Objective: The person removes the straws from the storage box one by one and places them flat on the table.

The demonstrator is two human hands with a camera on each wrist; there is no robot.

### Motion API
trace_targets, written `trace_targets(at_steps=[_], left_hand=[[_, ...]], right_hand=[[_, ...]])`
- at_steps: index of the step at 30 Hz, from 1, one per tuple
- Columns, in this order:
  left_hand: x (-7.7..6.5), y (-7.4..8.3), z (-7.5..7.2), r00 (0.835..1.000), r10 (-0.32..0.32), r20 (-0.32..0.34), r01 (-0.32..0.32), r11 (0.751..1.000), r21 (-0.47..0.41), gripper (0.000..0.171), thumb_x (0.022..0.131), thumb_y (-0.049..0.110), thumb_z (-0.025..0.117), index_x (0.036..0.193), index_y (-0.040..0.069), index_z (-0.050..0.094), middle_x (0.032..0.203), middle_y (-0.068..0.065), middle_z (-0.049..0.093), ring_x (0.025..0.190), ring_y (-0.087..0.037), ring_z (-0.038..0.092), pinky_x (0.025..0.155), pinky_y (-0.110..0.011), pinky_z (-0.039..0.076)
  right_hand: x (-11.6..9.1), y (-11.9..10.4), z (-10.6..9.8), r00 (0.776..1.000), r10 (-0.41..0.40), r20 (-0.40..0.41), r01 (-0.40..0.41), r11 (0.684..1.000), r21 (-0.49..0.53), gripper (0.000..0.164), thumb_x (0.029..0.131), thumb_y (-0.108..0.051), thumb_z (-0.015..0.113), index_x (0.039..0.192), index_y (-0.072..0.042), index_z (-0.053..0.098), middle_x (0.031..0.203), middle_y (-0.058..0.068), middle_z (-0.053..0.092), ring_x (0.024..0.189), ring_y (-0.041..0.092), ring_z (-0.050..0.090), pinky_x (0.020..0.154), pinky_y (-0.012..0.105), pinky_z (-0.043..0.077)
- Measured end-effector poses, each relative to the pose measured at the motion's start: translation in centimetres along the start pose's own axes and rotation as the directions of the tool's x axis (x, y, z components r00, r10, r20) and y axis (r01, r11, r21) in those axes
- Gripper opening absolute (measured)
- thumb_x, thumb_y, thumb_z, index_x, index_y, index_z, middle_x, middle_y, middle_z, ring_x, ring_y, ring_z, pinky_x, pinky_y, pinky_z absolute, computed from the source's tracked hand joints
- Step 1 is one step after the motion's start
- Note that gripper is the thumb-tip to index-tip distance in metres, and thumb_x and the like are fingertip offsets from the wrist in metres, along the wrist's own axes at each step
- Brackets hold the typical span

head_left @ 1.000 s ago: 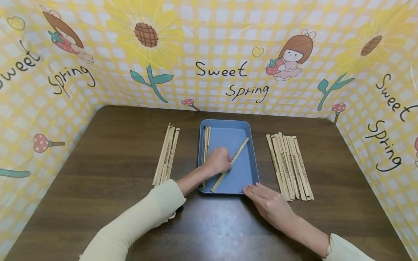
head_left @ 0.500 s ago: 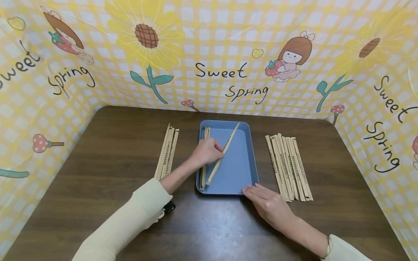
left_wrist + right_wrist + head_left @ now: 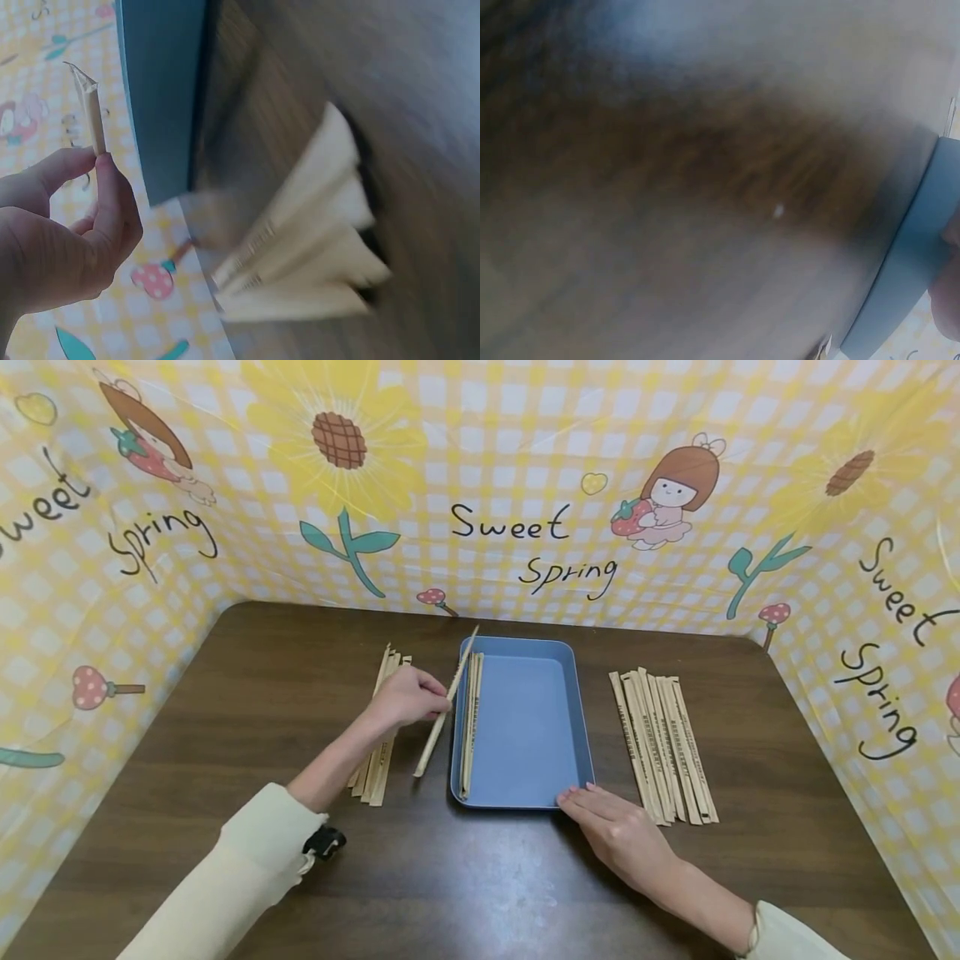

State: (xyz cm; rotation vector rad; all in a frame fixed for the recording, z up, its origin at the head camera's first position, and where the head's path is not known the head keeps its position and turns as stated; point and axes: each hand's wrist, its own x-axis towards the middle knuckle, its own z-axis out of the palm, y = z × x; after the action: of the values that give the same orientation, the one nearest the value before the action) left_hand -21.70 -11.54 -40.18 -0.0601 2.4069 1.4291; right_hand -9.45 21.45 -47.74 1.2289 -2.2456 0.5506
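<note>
My left hand [image 3: 405, 696] pinches a paper-wrapped straw [image 3: 431, 745] between thumb and fingers. It holds the straw aslant, just left of the blue tray [image 3: 528, 735]. In the left wrist view, the straw's end [image 3: 91, 112] points up from the fingertips. Several wrapped straws [image 3: 471, 727] lie along the tray's left wall. Below my left hand, a small group of straws [image 3: 375, 781] lies partly hidden on the table. At the tray's near right corner rests my right hand [image 3: 618, 835], fingers extended and touching the rim. The right wrist view catches only its fingertips against the tray wall [image 3: 907, 262].
A larger row of wrapped straws [image 3: 663, 747] lies on the dark wooden table [image 3: 480, 893], right of the tray. Patterned yellow cloth [image 3: 510, 460] stands around the table's back and sides.
My left hand has lifted the straw out of the tray and carried it left, past the tray's left wall. My right hand has stayed at the corner.
</note>
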Motion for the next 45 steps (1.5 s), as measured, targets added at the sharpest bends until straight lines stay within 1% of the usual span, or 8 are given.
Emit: trace_targets(at_steps=[7, 14, 22, 26, 30, 38, 42, 45], left_hand=[[-0.5, -2.3, -2.5, 0.998, -0.030, -0.060, 0.034, 0.997, 0.075, 0.021, 0.086, 0.009, 0.072, 0.103, -0.004, 0.071, 0.103, -0.017, 0.070, 0.078, -0.019, 0.070, 0.077, -0.035, 0.060], [-1.1, -4.7, -4.8, 0.996, -0.050, -0.074, 0.052, 0.998, 0.033, 0.026, 0.090, 0.006, 0.068, 0.110, -0.011, 0.068, 0.116, -0.026, 0.065, 0.079, -0.017, 0.071, 0.080, -0.034, 0.060], [-1.3, -6.9, -6.9, 0.992, -0.093, -0.089, 0.096, 0.995, 0.024, 0.026, 0.090, 0.004, 0.068, 0.108, -0.014, 0.067, 0.109, -0.024, 0.066, 0.078, -0.014, 0.069, 0.075, -0.025, 0.060], [-1.2, -7.6, -7.3, 0.990, -0.099, -0.101, 0.103, 0.994, 0.038, 0.026, 0.088, 0.004, 0.071, 0.107, -0.014, 0.067, 0.106, -0.023, 0.067, 0.075, -0.012, 0.068, 0.072, -0.024, 0.060], [-1.2, -7.9, -7.3, 0.988, -0.114, -0.102, 0.119, 0.992, 0.044, 0.025, 0.088, 0.003, 0.072, 0.106, -0.014, 0.067, 0.108, -0.023, 0.065, 0.074, -0.011, 0.067, 0.071, -0.023, 0.060], [-1.3, -8.2, -7.2, 0.985, -0.148, -0.092, 0.155, 0.985, 0.073, 0.026, 0.088, 0.004, 0.072, 0.107, -0.013, 0.068, 0.115, -0.027, 0.062, 0.078, -0.012, 0.066, 0.071, -0.022, 0.059], [-1.4, -8.3, -7.2, 0.985, -0.150, -0.086, 0.156, 0.986, 0.062, 0.028, 0.089, 0.004, 0.072, 0.109, -0.014, 0.067, 0.120, -0.031, 0.059, 0.079, -0.012, 0.066, 0.071, -0.022, 0.060], [-1.4, -8.4, -7.2, 0.985, -0.152, -0.082, 0.156, 0.987, 0.047, 0.027, 0.089, 0.005, 0.071, 0.109, -0.014, 0.068, 0.120, -0.030, 0.060, 0.077, -0.012, 0.066, 0.073, -0.023, 0.059]], right_hand=[[-0.1, -0.2, 0.0, 1.000, 0.003, -0.004, -0.003, 1.000, 0.007, 0.037, 0.107, -0.013, 0.040, 0.110, 0.002, 0.074, 0.108, 0.014, 0.073, 0.098, 0.027, 0.071, 0.088, 0.043, 0.057], [0.0, 0.0, -0.1, 1.000, 0.000, 0.000, 0.000, 1.000, 0.012, 0.037, 0.107, -0.012, 0.040, 0.110, 0.002, 0.074, 0.108, 0.013, 0.073, 0.098, 0.027, 0.071, 0.088, 0.044, 0.057], [0.0, 0.0, -0.1, 1.000, -0.005, 0.005, 0.005, 1.000, 0.013, 0.037, 0.107, -0.012, 0.040, 0.110, 0.002, 0.074, 0.108, 0.013, 0.073, 0.098, 0.027, 0.071, 0.089, 0.043, 0.057], [0.0, 0.0, -0.1, 1.000, -0.003, 0.008, 0.003, 1.000, 0.012, 0.037, 0.107, -0.012, 0.040, 0.110, 0.002, 0.074, 0.108, 0.013, 0.073, 0.099, 0.027, 0.070, 0.089, 0.043, 0.056], [0.0, 0.0, -0.1, 1.000, -0.002, 0.008, 0.002, 1.000, 0.012, 0.037, 0.107, -0.012, 0.040, 0.110, 0.002, 0.074, 0.109, 0.013, 0.073, 0.099, 0.028, 0.070, 0.090, 0.043, 0.056], [0.1, 0.0, -0.1, 1.000, -0.008, 0.000, 0.008, 1.000, 0.006, 0.037, 0.107, -0.011, 0.040, 0.109, 0.002, 0.074, 0.108, 0.013, 0.073, 0.098, 0.028, 0.071, 0.089, 0.043, 0.056], [0.0, 0.0, -0.1, 1.000, -0.005, 0.003, 0.005, 1.000, 0.005, 0.037, 0.107, -0.012, 0.040, 0.109, 0.002, 0.074, 0.108, 0.013, 0.073, 0.098, 0.028, 0.071, 0.090, 0.043, 0.056], [0.0, 0.0, -0.1, 1.000, -0.006, 0.001, 0.006, 1.000, 0.007, 0.037, 0.107, -0.012, 0.040, 0.110, 0.002, 0.074, 0.108, 0.013, 0.073, 0.098, 0.028, 0.071, 0.090, 0.043, 0.056]])
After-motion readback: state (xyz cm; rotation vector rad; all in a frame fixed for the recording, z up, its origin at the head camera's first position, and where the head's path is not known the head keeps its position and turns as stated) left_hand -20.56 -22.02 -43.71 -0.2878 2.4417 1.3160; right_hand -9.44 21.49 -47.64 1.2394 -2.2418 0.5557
